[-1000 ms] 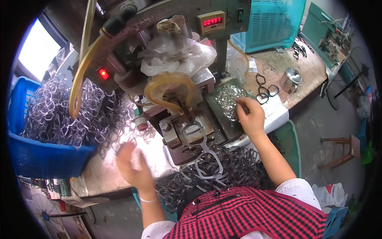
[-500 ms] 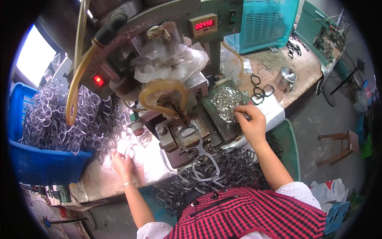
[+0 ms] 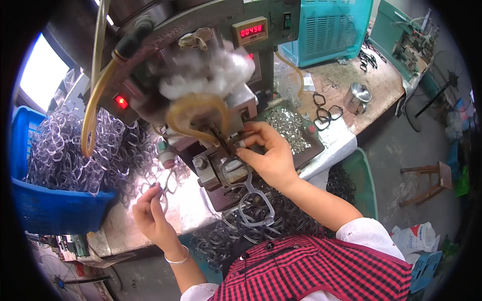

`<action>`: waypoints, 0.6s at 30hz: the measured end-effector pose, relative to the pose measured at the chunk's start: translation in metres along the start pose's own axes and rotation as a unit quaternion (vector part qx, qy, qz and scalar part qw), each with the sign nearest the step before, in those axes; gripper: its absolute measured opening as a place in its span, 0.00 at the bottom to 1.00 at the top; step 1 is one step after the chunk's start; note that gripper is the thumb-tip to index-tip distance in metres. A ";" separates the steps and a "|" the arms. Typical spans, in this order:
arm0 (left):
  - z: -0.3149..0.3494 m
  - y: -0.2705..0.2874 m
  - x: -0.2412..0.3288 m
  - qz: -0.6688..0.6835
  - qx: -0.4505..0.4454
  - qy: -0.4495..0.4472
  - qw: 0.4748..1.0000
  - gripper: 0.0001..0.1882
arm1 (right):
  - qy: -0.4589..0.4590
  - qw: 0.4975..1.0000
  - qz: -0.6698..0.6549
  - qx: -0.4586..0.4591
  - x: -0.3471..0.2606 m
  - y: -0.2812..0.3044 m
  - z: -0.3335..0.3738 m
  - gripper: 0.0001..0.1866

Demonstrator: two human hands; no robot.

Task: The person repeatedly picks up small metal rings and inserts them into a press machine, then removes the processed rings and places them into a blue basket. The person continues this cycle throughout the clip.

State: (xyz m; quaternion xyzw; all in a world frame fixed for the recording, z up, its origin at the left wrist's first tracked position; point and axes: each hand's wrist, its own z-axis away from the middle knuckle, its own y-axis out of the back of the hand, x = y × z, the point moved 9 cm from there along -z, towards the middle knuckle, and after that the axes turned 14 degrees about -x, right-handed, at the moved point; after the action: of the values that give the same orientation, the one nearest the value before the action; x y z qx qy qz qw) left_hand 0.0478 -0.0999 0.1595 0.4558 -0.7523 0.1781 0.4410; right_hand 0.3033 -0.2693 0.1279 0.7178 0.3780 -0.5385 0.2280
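Note:
My right hand (image 3: 271, 156) is at the press fixture (image 3: 233, 170), its thumb and fingers closed beside the narrow metal tool above. Whatever lies between those fingertips is too small to make out. A clear grey eyeglass frame (image 3: 245, 220) sits with one end in the fixture, and its near rim hangs over the front. My left hand (image 3: 152, 216) pinches another eyeglass frame (image 3: 171, 186) above the lit worktop. To the right of the fixture, small shiny metal pieces (image 3: 289, 128) are heaped on a dark tray.
A blue basket (image 3: 65, 203) heaped with clear frames stands at the left. Dark frames (image 3: 213, 243) pile up in front of the machine. A metal cup (image 3: 358, 98), a black frame (image 3: 329, 118) and a turquoise crate (image 3: 331, 32) are on the right. A wooden stool (image 3: 429, 183) stands beyond.
My right hand has moved left from the metal pieces to the fixture. My left hand has shifted and now pinches a frame. The plastic-wrapped machine head has become blurred.

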 end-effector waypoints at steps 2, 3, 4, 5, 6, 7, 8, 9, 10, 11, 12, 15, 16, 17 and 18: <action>0.000 -0.033 0.061 -0.123 -0.096 -0.135 0.979 0.14 | -0.009 0.998 -0.056 -0.017 -0.004 -0.008 -0.003 0.24; 0.004 -0.052 0.085 -0.186 -0.150 -0.193 0.952 0.14 | -0.019 0.997 -0.078 -0.018 -0.007 -0.011 -0.003 0.24; 0.015 -0.070 0.107 -0.301 -0.193 -0.257 0.898 0.17 | -0.030 0.994 -0.102 -0.023 -0.009 -0.015 -0.003 0.24; 0.019 -0.093 0.124 -0.349 -0.256 -0.267 0.861 0.20 | -0.040 0.996 -0.077 -0.023 -0.009 -0.016 -0.003 0.25; 0.028 -0.105 0.133 -0.310 -0.275 -0.343 0.843 0.21 | -0.030 0.996 -0.085 -0.015 -0.014 -0.017 0.001 0.25; 0.033 -0.115 0.136 -0.275 -0.297 -0.404 0.820 0.22 | -0.022 0.995 -0.092 -0.008 -0.018 -0.019 0.004 0.25; 0.036 -0.128 0.139 -0.259 -0.336 -0.438 0.793 0.20 | -0.014 0.995 -0.099 -0.002 -0.023 -0.020 0.006 0.25; 0.037 -0.140 0.138 -0.253 -0.352 -0.434 0.790 0.18 | -0.004 0.998 -0.045 -0.039 -0.035 -0.020 0.011 0.26; 0.040 -0.150 0.136 -0.252 -0.366 -0.430 0.786 0.17 | -0.016 0.997 -0.022 -0.066 -0.038 -0.018 0.011 0.23; 0.042 -0.158 0.130 -0.249 -0.378 -0.432 0.780 0.16 | -0.012 0.995 0.058 -0.075 -0.035 -0.009 0.010 0.20; 0.043 -0.167 0.125 -0.244 -0.390 -0.442 0.770 0.16 | -0.002 0.987 0.140 -0.077 -0.031 0.007 0.007 0.17; 0.047 -0.177 0.117 -0.244 -0.392 -0.433 0.774 0.16 | -0.024 0.849 0.528 -0.008 0.009 0.063 0.007 0.14; 0.048 -0.178 0.115 -0.242 -0.390 -0.431 0.777 0.16 | -0.062 0.805 0.590 0.012 0.027 0.079 0.012 0.14; 0.046 -0.178 0.115 -0.235 -0.382 -0.438 0.779 0.16 | -0.066 0.814 0.577 0.028 0.040 0.094 0.016 0.15; 0.045 -0.178 0.114 -0.236 -0.384 -0.433 0.781 0.16 | -0.040 0.816 0.576 0.035 0.042 0.096 0.019 0.12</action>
State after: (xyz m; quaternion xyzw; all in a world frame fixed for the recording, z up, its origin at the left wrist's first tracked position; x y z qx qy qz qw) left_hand 0.1532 -0.2828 0.2055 0.4410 -0.7389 -0.4515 0.2359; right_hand 0.3731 -0.3298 0.0747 0.7895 -0.1331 -0.3499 0.4864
